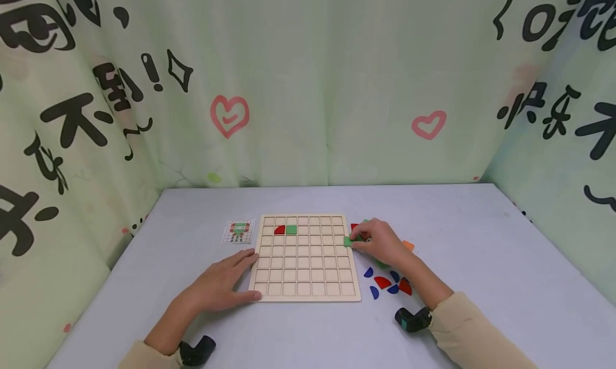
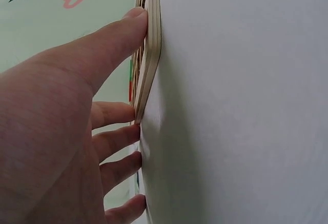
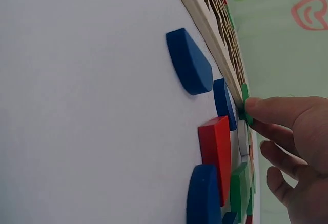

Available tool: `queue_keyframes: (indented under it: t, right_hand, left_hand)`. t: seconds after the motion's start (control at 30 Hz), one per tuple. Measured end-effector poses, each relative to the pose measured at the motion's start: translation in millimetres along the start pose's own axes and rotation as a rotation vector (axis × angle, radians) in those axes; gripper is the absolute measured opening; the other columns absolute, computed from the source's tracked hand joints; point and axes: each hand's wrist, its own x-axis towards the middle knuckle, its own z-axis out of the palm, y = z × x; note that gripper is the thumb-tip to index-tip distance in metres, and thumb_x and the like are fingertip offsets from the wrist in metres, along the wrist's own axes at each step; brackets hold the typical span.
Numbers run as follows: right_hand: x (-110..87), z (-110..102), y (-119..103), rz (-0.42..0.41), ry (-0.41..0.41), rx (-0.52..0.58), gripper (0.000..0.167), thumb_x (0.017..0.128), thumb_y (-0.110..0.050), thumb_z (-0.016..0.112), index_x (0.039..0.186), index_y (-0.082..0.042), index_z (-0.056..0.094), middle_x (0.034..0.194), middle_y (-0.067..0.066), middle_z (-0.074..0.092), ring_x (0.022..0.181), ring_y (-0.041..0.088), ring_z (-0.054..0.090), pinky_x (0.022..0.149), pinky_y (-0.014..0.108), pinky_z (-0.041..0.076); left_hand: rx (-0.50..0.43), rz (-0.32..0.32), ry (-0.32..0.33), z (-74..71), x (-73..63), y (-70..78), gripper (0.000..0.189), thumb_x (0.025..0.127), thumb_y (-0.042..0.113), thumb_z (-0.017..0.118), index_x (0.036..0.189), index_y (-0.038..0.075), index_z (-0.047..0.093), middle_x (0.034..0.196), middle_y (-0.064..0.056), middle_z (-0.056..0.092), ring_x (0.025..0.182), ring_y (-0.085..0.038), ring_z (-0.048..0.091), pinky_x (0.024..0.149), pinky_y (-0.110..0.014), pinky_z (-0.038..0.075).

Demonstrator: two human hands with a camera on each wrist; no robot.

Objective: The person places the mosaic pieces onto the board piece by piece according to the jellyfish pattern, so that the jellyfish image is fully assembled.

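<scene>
A wooden grid board (image 1: 304,275) lies on the table, with a red quarter-round piece (image 1: 279,230) and a green square block (image 1: 291,229) set in its second row. My left hand (image 1: 218,283) rests against the board's left edge, thumb at the near corner and fingers spread along the side. At the board's right edge my right hand (image 1: 380,241) pinches a green block (image 1: 347,241) between thumb and fingertips. In the right wrist view that green block (image 3: 244,93) overlaps the board's rim.
Right of the board lie loose blue half-round pieces (image 1: 374,292), red quarter-round pieces (image 1: 382,282) and an orange piece (image 1: 408,245), partly behind the right hand. A small pattern card (image 1: 238,231) with a figure sits left of the board. Patterned curtains (image 1: 327,91) surround the table.
</scene>
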Motion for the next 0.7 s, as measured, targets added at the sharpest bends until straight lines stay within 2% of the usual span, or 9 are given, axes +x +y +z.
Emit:
queue_keyframes:
  t: [0.2, 0.43, 0.7]
  right_hand:
    - [4.7, 1.6, -3.9, 0.044, 0.008, -0.008, 0.011, 0.083, -0.015, 0.076, 0.094, -0.014, 0.075, 0.09, 0.003, 0.064, 0.087, 0.021, 0.047, 0.073, 0.032, 0.04]
    - [6.7, 0.4, -4.2, 0.058, 0.018, 0.014, 0.012, 0.084, -0.015, 0.074, 0.096, -0.013, 0.075, 0.104, 0.006, 0.068, 0.094, 0.023, 0.051, 0.083, 0.037, 0.045]
    - [10.5, 4.2, -6.5, 0.051, 0.014, 0.047, 0.014, 0.084, -0.014, 0.075, 0.098, -0.012, 0.075, 0.102, 0.006, 0.067, 0.094, 0.022, 0.054, 0.082, 0.036, 0.049]
  left_hand:
    - [-0.013, 0.009, -0.006, -0.4, -1.2, -1.7, 0.085, 0.083, 0.059, 0.066, 0.149, 0.014, 0.037, 0.157, -0.005, 0.032, 0.143, -0.031, 0.034, 0.11, -0.055, 0.033]
    - [-0.012, 0.029, 0.003, -0.1, -0.3, -2.8, 0.085, 0.083, 0.06, 0.065, 0.149, 0.013, 0.038, 0.157, -0.006, 0.032, 0.143, -0.032, 0.035, 0.109, -0.056, 0.034]
    - [-0.02, 0.014, -0.004, 0.2, -0.1, -2.5, 0.085, 0.083, 0.058, 0.066, 0.149, 0.013, 0.038, 0.157, -0.006, 0.032, 0.143, -0.031, 0.034, 0.109, -0.056, 0.033]
